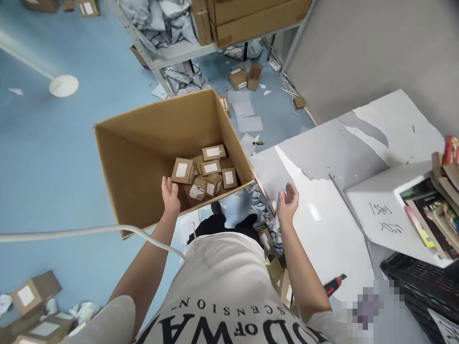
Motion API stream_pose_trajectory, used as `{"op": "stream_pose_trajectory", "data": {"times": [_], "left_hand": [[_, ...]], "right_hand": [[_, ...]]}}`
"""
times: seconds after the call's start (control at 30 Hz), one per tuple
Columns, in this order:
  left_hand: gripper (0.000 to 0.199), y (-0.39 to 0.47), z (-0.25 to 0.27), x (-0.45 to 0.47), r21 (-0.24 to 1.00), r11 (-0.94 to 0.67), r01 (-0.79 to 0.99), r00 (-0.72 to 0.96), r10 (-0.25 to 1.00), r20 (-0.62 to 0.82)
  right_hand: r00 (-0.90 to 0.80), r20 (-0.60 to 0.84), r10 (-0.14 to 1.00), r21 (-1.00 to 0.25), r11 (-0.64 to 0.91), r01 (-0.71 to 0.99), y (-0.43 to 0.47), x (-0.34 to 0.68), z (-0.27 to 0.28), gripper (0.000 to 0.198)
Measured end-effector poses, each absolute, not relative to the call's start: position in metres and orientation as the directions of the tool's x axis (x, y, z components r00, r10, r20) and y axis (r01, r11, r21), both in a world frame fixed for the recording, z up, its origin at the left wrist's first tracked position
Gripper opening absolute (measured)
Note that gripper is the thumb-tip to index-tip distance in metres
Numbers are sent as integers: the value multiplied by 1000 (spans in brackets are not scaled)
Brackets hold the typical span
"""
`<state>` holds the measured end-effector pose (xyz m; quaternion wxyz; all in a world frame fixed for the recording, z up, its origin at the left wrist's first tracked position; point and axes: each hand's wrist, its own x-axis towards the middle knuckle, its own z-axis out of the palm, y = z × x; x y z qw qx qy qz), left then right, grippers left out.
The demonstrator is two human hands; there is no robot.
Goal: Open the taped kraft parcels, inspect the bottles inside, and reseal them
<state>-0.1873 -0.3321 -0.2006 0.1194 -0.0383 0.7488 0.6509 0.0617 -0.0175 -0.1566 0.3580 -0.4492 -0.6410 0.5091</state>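
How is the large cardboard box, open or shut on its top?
The large cardboard box is open: nothing covers its top, and small cartons are visible inside.

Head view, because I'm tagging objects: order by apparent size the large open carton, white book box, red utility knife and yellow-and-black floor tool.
1. Large open carton
2. White book box
3. Red utility knife
4. Yellow-and-black floor tool

Centre: carton (158, 126); within, toward right end, boxes (182, 169). At carton's near rim: left hand (171, 197). Near left edge of table (340, 224): right hand (289, 206). Beyond carton: rack (178, 52), bags (154, 21) thereon. On table: cutter knife (333, 285); farther right, bin (387, 205) holding books (435, 215).
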Motion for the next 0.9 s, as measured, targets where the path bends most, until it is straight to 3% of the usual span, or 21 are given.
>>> {"op": "stream_pose_trajectory", "data": {"times": [0.27,0.47,0.57,0.7,0.8,0.9], "left_hand": [[97,-411,-231,-241,930,86,-357,-934,-39,-355],[92,-426,-249,-260,908,70,-413,-909,-91,-407],[90,-424,-258,-266,893,51,-447,-893,-92,-441],[90,-418,-279,-274,859,23,-512,-856,-94,-508],[90,-411,-306,-282,821,14,-570,-818,-100,-566],[87,-405,-349,-295,794,21,-608,-791,-107,-603]], "right_hand": [[-460,75,885,-908,252,335,-56,-42,-142,57],[-706,18,708,-834,400,381,-75,-123,-157,57],[-835,-50,547,-732,549,403,-80,-162,-176,57],[-940,-271,206,-591,735,332,-85,-215,-218,56],[-882,-469,-49,-516,825,229,-87,-250,-266,61],[-741,-640,-202,-396,914,93,-89,-276,-326,66]]}}
